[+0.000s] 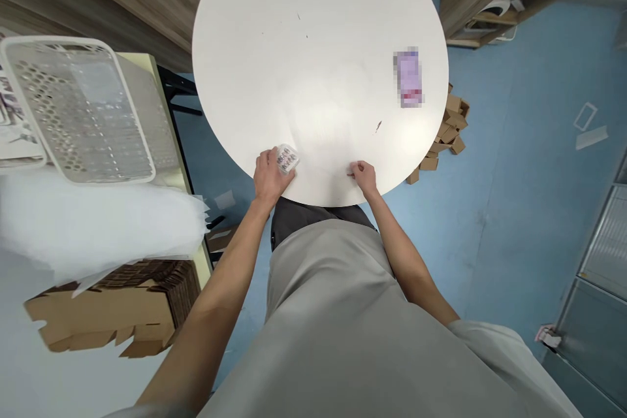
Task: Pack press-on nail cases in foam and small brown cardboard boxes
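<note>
My left hand (269,175) is closed around the side of a small clear plastic case (288,159) near the front edge of the round white table (323,32). Rows of several small dark and reddish pieces show inside the case; their kind is too small to tell. To the right, my right hand (364,177) is held low at the same edge, apart from the case. Its fingers are curled into a pinch, and a tiny dark bit shows at the tips, too small to name.
A blurred-out purple packet (410,78) lies on the table's right side. At left, a side table bears a white plastic basket (78,111), white sheets (102,222) and folded cardboard boxes (112,307). Small brown boxes (448,127) are piled beyond the table's right edge.
</note>
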